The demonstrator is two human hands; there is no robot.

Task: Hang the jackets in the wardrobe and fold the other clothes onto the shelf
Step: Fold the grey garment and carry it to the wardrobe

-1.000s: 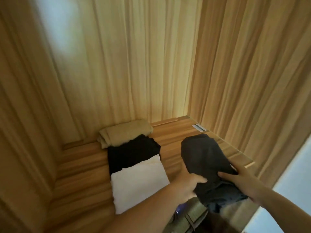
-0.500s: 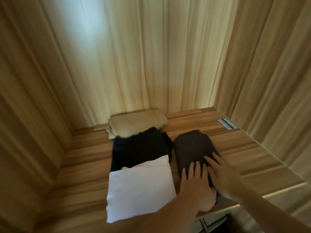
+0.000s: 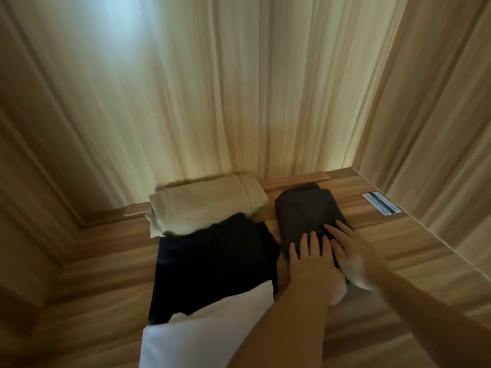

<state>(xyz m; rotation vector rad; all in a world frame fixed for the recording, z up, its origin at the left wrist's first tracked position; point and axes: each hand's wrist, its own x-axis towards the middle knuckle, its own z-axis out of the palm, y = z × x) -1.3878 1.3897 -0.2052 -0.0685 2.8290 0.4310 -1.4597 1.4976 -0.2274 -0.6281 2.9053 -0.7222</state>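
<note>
A folded dark grey garment [image 3: 305, 211] lies on the wooden shelf [image 3: 398, 251], towards its back right. My left hand [image 3: 309, 264] and my right hand [image 3: 348, 251] rest flat on its near half, fingers straight, side by side. To the left lie three folded pieces in a row: a beige one [image 3: 204, 205] at the back, a black one [image 3: 212, 264] in the middle, a white one [image 3: 194, 338] nearest me. My left forearm crosses over the white piece's right edge.
Wooden wardrobe walls close the shelf in at the left [image 3: 39, 181], back [image 3: 212, 102] and right [image 3: 438, 128]. A small white label [image 3: 381, 207] is stuck to the shelf near the right wall. Bare shelf shows to the left of the stack and right of the grey garment.
The grey garment went from held above the shelf's front edge to lying on the shelf, then slid further back. Both hands now press flat on it. The view moved closer.
</note>
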